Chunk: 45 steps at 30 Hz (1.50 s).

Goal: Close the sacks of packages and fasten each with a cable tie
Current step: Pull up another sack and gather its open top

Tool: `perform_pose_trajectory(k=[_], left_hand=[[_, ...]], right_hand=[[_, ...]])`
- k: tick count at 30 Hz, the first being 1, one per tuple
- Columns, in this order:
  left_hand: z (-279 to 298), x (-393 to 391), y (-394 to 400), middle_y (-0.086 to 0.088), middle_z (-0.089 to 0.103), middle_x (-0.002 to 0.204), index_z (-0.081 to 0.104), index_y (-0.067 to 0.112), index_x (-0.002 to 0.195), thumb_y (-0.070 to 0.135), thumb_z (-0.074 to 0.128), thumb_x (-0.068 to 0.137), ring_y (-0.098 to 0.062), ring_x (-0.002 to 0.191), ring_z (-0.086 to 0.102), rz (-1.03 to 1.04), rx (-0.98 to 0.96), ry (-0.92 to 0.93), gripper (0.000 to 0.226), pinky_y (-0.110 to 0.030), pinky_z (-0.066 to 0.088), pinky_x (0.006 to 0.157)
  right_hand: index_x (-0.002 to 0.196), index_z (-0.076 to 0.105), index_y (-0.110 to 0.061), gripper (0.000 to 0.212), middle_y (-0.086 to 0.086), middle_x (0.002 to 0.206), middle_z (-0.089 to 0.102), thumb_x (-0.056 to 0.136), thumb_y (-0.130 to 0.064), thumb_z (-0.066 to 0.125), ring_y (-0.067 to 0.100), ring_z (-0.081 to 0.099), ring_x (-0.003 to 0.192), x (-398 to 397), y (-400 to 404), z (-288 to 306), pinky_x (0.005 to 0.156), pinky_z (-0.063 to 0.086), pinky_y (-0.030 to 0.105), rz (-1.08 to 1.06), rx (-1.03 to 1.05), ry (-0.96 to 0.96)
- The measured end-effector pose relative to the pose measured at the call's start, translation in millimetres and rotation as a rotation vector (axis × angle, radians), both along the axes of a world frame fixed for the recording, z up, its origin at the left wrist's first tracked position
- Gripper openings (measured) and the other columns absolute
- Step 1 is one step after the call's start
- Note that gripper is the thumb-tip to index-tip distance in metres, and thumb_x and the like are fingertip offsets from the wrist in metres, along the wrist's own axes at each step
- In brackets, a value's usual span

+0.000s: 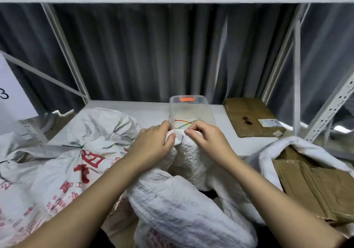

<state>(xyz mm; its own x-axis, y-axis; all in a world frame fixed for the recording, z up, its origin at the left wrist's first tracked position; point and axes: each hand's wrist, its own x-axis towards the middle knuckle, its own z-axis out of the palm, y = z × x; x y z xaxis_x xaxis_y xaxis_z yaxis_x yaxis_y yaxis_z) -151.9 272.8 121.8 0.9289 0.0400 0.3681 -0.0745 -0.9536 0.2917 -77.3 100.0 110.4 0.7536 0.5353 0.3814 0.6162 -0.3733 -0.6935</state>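
Observation:
A white woven sack (183,196) stands in front of me with its mouth gathered upward. My left hand (153,146) grips the bunched top edge from the left. My right hand (206,138) pinches the same edge from the right, and the two hands almost touch. Just behind them a clear plastic tub (191,109) holds red, green and yellow cable ties (184,123). To the left lies a sack with red print (63,175), its neck bound by a green cable tie (72,146). At the right an open sack (272,152) shows brown cardboard packages (314,188) inside.
A flat brown parcel (251,116) with a white label lies on the white shelf (149,111) at the back right. White rack uprights (297,79) flank the bay, with a grey curtain (153,52) behind. A white card marked 3 (11,96) leans at the left.

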Motion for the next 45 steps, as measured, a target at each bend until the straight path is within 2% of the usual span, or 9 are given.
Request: perform_pose_trajectory(k=[7, 13, 17, 22, 27, 30, 37, 41, 45], left_hand=[[-26.0, 24.5, -4.8, 0.0, 0.066, 0.073, 0.052, 0.017, 0.1, 0.049, 0.038, 0.088, -0.022, 0.056, 0.063, -0.074, 0.204, -0.196, 0.036, -0.025, 0.041, 0.044], [-36.1, 34.6, 9.9, -0.004, 0.064, 0.077, 0.048, 0.022, 0.1, 0.055, 0.028, 0.094, -0.032, 0.083, 0.062, 0.105, -0.053, -0.116, 0.039, -0.034, 0.034, 0.061], [-20.9, 36.5, 4.7, 0.002, 0.059, 0.1, 0.054, 0.021, 0.105, 0.056, 0.029, 0.084, -0.018, 0.098, 0.054, 0.024, -0.057, -0.181, 0.048, -0.035, 0.039, 0.081], [-16.4, 30.6, -11.5, 0.006, 0.065, 0.084, 0.055, 0.02, 0.1, 0.05, 0.042, 0.09, -0.019, 0.077, 0.062, -0.047, 0.0, -0.262, 0.034, -0.026, 0.035, 0.06], [-12.5, 31.2, -3.4, 0.002, 0.064, 0.079, 0.049, 0.026, 0.09, 0.043, 0.045, 0.095, -0.026, 0.079, 0.059, 0.107, -0.342, -0.124, 0.018, -0.036, 0.043, 0.067], [-13.8, 33.5, -2.7, 0.001, 0.064, 0.079, 0.051, 0.026, 0.086, 0.043, 0.045, 0.094, -0.023, 0.08, 0.058, 0.096, -0.447, -0.036, 0.02, -0.039, 0.047, 0.075], [-22.4, 35.8, -11.5, 0.0, 0.063, 0.094, 0.055, 0.018, 0.11, 0.052, 0.045, 0.087, -0.021, 0.083, 0.062, -0.19, 0.232, -0.283, 0.043, -0.035, 0.049, 0.066], [-23.0, 35.3, -10.3, 0.004, 0.062, 0.068, 0.058, 0.016, 0.087, 0.041, 0.043, 0.091, -0.018, 0.059, 0.062, -0.082, 0.236, -0.326, 0.03, -0.024, 0.037, 0.046], [-15.0, 34.1, -4.6, 0.0, 0.064, 0.072, 0.052, 0.021, 0.096, 0.04, 0.043, 0.097, -0.028, 0.073, 0.061, 0.137, -0.124, -0.151, 0.021, -0.031, 0.035, 0.058]], right_hand=[[0.094, 0.064, -0.015, 0.013, -0.014, 0.077, 0.062, 0.094, -0.027, 0.06, -0.002, 0.055, 0.074, 16.8, 6.1, -2.0, 0.071, 0.043, 0.019, 0.122, 0.183, 0.335], [0.092, 0.058, -0.028, 0.013, -0.018, 0.088, 0.062, 0.093, -0.041, 0.056, 0.004, 0.053, 0.08, 19.4, -0.7, -22.4, 0.071, 0.041, 0.032, -0.23, -0.094, -0.054], [0.075, 0.061, -0.008, 0.028, -0.006, 0.068, 0.051, 0.095, -0.027, 0.057, 0.007, 0.045, 0.066, 31.7, -0.1, -6.7, 0.065, 0.035, 0.029, -0.042, 0.185, 0.305], [0.076, 0.062, -0.015, 0.024, -0.004, 0.068, 0.055, 0.097, -0.024, 0.055, 0.006, 0.05, 0.064, 22.9, 4.1, 0.7, 0.059, 0.04, 0.02, 0.085, 0.397, 0.568], [0.109, 0.054, -0.033, 0.026, -0.02, 0.098, 0.058, 0.089, -0.049, 0.057, -0.001, 0.053, 0.083, 15.5, -6.5, -10.6, 0.075, 0.043, 0.022, -0.151, 0.06, 0.07], [0.093, 0.059, -0.024, 0.016, -0.016, 0.09, 0.061, 0.091, -0.04, 0.061, 0.002, 0.053, 0.081, 10.7, -8.6, -16.0, 0.069, 0.042, 0.025, -0.242, 0.01, -0.172], [0.074, 0.059, -0.014, 0.02, -0.02, 0.059, 0.056, 0.093, -0.009, 0.058, -0.007, 0.05, 0.06, 14.2, -1.3, -3.1, 0.061, 0.037, 0.008, 0.071, 0.343, 0.301], [0.106, 0.059, -0.022, 0.013, -0.017, 0.092, 0.064, 0.095, -0.028, 0.058, -0.002, 0.058, 0.086, 15.2, -6.2, -11.8, 0.078, 0.044, 0.019, 0.057, 0.204, 0.264], [0.117, 0.049, -0.032, 0.028, -0.024, 0.115, 0.056, 0.093, -0.045, 0.055, 0.003, 0.055, 0.102, 10.1, -12.4, -25.8, 0.081, 0.043, 0.029, -0.183, -0.115, -0.115]])
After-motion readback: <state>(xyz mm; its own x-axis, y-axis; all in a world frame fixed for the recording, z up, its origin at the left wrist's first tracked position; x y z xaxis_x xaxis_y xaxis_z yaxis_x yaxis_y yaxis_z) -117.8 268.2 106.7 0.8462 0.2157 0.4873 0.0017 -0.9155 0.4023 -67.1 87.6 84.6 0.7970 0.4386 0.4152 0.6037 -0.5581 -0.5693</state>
